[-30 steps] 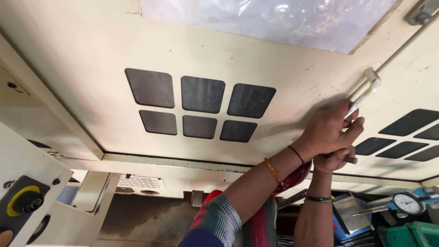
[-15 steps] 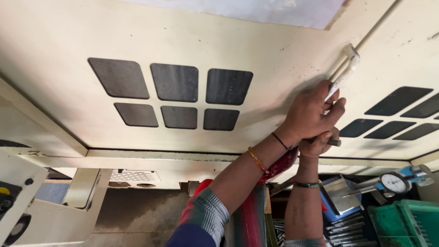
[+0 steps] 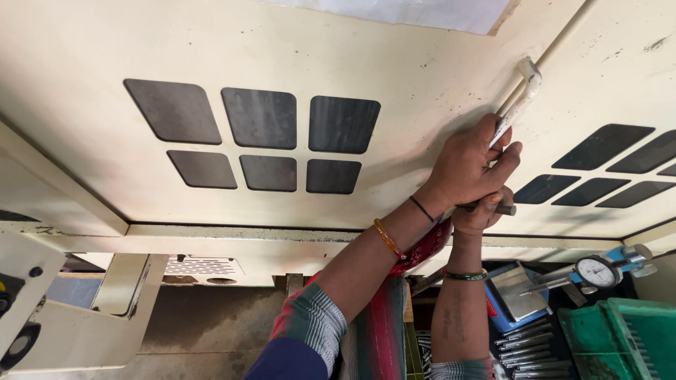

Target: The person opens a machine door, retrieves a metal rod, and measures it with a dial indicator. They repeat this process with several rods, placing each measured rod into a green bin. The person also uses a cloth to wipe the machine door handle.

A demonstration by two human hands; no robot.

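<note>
White handle (image 3: 520,95) on cream door (image 3: 394,56) is gripped at its lower end by left hand (image 3: 468,165). Right hand (image 3: 481,211), just below, is closed on a metal rod (image 3: 503,210). Handle judged rigid, smooth; best gripped mid-bar.

Bright, even daylight; sharp focus, soft shadows, slight wide-angle distortion.

White bar handle (image 3: 520,95) on cream machine door (image 3: 394,63), lower end gripped in left hand (image 3: 468,165); right hand (image 3: 479,211) just below it.
</note>
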